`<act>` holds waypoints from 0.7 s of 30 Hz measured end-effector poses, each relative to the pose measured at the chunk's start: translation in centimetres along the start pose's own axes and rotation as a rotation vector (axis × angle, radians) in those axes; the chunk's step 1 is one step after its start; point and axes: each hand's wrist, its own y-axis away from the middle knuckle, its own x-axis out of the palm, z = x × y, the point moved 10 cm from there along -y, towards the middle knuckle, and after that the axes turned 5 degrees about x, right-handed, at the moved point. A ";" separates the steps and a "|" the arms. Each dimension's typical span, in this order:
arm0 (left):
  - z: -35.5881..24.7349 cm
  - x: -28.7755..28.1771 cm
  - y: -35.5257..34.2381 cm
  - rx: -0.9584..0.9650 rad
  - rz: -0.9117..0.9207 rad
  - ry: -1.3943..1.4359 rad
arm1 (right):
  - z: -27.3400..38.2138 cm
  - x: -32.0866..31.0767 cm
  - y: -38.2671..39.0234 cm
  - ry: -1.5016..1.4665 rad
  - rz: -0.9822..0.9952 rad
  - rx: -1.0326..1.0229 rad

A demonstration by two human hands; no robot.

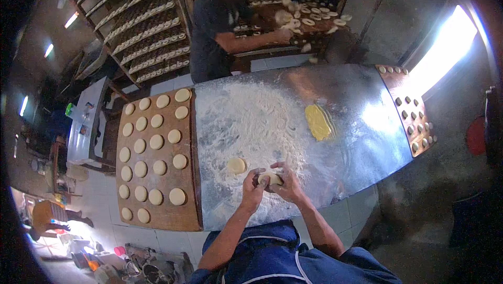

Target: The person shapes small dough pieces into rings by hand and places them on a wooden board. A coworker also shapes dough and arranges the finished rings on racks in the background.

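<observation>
Over the floured steel table point(361, 142), my left hand point(253, 188) and my right hand point(288, 183) hold a pale piece of dough point(271, 178) between them. My left fingers curl round it; some right fingers are raised, with the rest on the dough. A flat dough round point(237, 165) lies just beyond my left hand. Loose flour point(251, 116) covers the table's middle, and a patch of yellow fat point(319, 122) is smeared to its right.
Wooden boards of dough rounds point(190, 210) point(424, 143) lie at both ends. Across the table a person point(209, 43) works beside racks point(136, 32) of dough rings, with several pale pieces in midair. A white side table point(84, 137) stands left; clutter point(146, 268) fills the lower-left floor.
</observation>
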 end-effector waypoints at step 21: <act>-2.7 -3.3 2.0 0.096 -0.199 -0.345 | -4.6 5.1 1.2 0.014 0.042 0.521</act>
